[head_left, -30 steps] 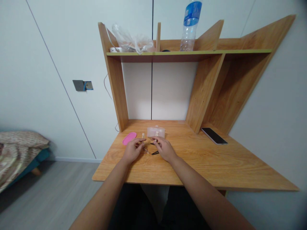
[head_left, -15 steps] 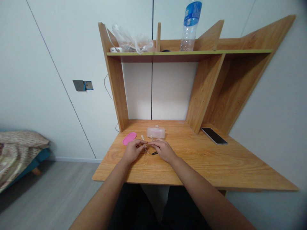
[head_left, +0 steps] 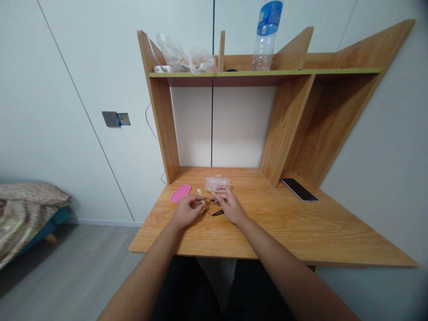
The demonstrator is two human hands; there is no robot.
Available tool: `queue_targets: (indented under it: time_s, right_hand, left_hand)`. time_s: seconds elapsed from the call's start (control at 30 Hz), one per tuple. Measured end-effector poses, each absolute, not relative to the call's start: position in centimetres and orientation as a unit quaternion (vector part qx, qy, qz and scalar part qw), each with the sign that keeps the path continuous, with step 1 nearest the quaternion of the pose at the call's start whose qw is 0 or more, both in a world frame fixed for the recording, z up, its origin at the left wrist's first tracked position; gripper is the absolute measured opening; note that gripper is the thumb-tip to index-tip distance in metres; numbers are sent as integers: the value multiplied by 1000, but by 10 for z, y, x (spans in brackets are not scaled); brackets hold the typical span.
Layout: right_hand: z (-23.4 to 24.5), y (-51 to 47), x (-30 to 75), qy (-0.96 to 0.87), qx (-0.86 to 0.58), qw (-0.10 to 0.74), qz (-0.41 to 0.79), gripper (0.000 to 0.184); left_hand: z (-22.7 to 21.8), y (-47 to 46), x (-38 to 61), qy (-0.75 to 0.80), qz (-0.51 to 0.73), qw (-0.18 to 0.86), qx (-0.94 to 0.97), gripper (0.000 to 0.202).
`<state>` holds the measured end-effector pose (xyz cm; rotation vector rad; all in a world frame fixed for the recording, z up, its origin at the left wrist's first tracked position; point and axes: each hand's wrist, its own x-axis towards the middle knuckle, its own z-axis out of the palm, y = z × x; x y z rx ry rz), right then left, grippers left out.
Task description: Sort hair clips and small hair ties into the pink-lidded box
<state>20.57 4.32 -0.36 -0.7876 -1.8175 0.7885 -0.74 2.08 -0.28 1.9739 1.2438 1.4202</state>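
My left hand (head_left: 186, 212) rests on the wooden desk with its fingertips over a small metallic tool (head_left: 197, 205); whether it grips the tool is unclear. My right hand (head_left: 230, 206) is a short way to the right, with its fingers apart and near a slim pale stick (head_left: 211, 191). Another pale stick (head_left: 199, 192) stands out between the hands. Just below my right hand lies a small black-tipped tool (head_left: 218, 212). Behind both hands sits a translucent plastic box (head_left: 217, 183), and a pink oval case (head_left: 181, 193) lies to the left.
A black smartphone (head_left: 299, 189) lies on the right of the wooden desk (head_left: 294, 227). A wooden shelf unit (head_left: 247, 76) rises behind, holding a plastic bottle (head_left: 265, 38) and a clear plastic bag (head_left: 183, 55). A bed (head_left: 23, 214) stands at the far left.
My hands have drawn apart from where they met. My right hand has moved to the right and toward the plastic box, and the black-tipped tool shows more clearly.
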Motion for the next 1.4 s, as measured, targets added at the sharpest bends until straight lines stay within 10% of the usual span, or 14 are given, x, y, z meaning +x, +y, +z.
queue_targets:
  time_s: [1.4]
  right_hand:
    - [-3,41,199,-691,-337,480,423,46]
  left_hand:
    - [-4,22,-8,437,439,271,737,24]
